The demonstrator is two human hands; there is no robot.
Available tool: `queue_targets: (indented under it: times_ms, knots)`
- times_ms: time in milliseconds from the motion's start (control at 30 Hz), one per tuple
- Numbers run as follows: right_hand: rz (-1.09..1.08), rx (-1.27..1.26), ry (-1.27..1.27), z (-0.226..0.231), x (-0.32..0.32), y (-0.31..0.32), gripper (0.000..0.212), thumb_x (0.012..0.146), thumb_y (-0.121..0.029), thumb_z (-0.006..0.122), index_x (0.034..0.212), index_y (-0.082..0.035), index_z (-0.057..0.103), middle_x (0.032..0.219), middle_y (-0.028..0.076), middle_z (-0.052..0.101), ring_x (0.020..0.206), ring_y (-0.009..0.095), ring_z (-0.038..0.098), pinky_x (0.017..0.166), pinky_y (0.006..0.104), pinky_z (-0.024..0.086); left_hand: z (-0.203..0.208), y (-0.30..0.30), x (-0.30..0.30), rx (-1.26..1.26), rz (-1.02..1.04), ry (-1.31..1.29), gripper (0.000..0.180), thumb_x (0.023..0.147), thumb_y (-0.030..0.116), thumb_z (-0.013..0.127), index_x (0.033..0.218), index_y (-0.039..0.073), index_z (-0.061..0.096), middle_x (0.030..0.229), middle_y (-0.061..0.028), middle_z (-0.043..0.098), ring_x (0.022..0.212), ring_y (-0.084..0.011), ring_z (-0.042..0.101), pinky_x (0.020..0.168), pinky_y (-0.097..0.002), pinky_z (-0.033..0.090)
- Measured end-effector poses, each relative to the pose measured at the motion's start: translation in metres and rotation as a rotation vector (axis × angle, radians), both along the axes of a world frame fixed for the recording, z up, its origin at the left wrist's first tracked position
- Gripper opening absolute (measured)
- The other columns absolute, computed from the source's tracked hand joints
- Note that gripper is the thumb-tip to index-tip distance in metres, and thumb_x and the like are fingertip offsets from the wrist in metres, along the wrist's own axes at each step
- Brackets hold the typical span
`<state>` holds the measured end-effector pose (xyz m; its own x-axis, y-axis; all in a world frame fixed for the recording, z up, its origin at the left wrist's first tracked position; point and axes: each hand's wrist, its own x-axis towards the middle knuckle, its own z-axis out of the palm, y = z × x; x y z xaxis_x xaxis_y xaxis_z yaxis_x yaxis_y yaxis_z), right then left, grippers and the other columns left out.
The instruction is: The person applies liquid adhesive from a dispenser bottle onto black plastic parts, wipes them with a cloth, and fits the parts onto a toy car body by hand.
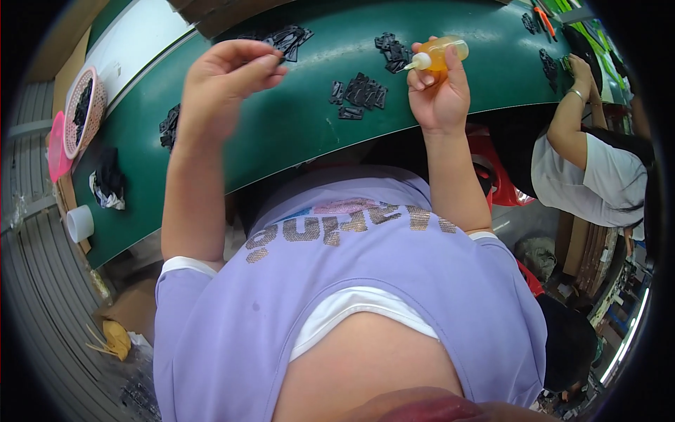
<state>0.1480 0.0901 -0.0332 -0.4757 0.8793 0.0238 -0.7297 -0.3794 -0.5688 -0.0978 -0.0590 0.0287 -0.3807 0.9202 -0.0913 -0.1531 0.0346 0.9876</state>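
Observation:
My left hand (232,77) is raised over the green table (295,105), its fingers pinched together. At the fingertips shows a dark tip of what looks like a small black plastic part (283,60), mostly hidden by the fingers. My right hand (443,98) is closed round a clear squeeze bottle (444,53) of orange-yellow liquid. The bottle lies tilted on its side, its white cap and narrow nozzle directed left. Black plastic parts lie in a pile (365,91) between my hands, in another (391,50) beside the nozzle, and in a third (294,39) behind my left fingers.
More black parts (169,126) lie left of my left forearm. At the far left are a pink basket (98,112), a dark cloth bundle (107,179) and a white cup (80,224). A co-worker's arm (571,116) reaches onto the table at right, near an orange-handled tool (545,23).

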Motion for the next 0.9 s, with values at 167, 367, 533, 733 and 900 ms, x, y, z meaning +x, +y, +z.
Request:
queue_targets:
  times_ms: [167, 367, 533, 733, 900]
  knots:
    - [-0.026, 0.045, -0.024, 0.002, -0.003, -0.003, 0.025, 0.091, -0.025, 0.058, 0.104, -0.005, 0.051, 0.093, 0.017, 0.062, 0.057, 0.012, 0.051, 0.051, 0.0262, 0.043, -0.018, 0.030, 0.045, -0.045, -0.094, -0.149, 0.030, 0.083, -0.003, 0.060, 0.112, -0.003, 0.057, 0.105, -0.0116, 0.059, 0.088, -0.0205, 0.065, 0.077, -0.0278, 0.055]
    - [-0.286, 0.395, -0.255, 0.003, -0.015, -0.019, 0.027, 0.090, -0.019, 0.060, 0.109, -0.004, 0.048, 0.093, 0.017, 0.061, 0.059, 0.015, 0.054, 0.051, 0.0256, 0.045, -0.038, 0.034, 0.059, -0.154, -0.204, -0.164, 0.025, 0.085, 0.000, 0.061, 0.109, -0.002, 0.058, 0.092, -0.0077, 0.061, 0.080, -0.0174, 0.065, 0.073, -0.0254, 0.056]
    - [-0.403, 0.584, -0.347, 0.001, -0.024, -0.030, 0.031, 0.089, -0.013, 0.061, 0.111, -0.003, 0.044, 0.090, 0.016, 0.061, 0.061, 0.016, 0.057, 0.049, 0.0257, 0.046, -0.036, 0.034, 0.057, -0.179, -0.242, -0.090, 0.023, 0.083, 0.003, 0.064, 0.105, -0.003, 0.058, 0.090, -0.0090, 0.063, 0.075, -0.0160, 0.066, 0.067, -0.0236, 0.055]
    - [-0.456, 0.746, -0.435, 0.002, -0.029, -0.036, 0.039, 0.087, -0.013, 0.064, 0.114, -0.003, 0.038, 0.091, 0.014, 0.059, 0.066, 0.016, 0.060, 0.050, 0.0239, 0.049, -0.037, 0.032, 0.059, -0.178, -0.210, -0.086, 0.024, 0.081, 0.002, 0.066, 0.102, -0.006, 0.058, 0.084, -0.0092, 0.063, 0.070, -0.0151, 0.065, 0.064, -0.0232, 0.055]
    - [-0.479, 0.759, -0.435, 0.000, -0.031, -0.036, 0.044, 0.084, -0.011, 0.068, 0.113, -0.001, 0.035, 0.092, 0.009, 0.056, 0.074, 0.011, 0.058, 0.064, 0.0227, 0.050, -0.037, 0.033, 0.060, -0.193, -0.221, -0.048, 0.024, 0.079, 0.002, 0.067, 0.099, -0.006, 0.059, 0.083, -0.0090, 0.064, 0.070, -0.0147, 0.065, 0.064, -0.0232, 0.055]
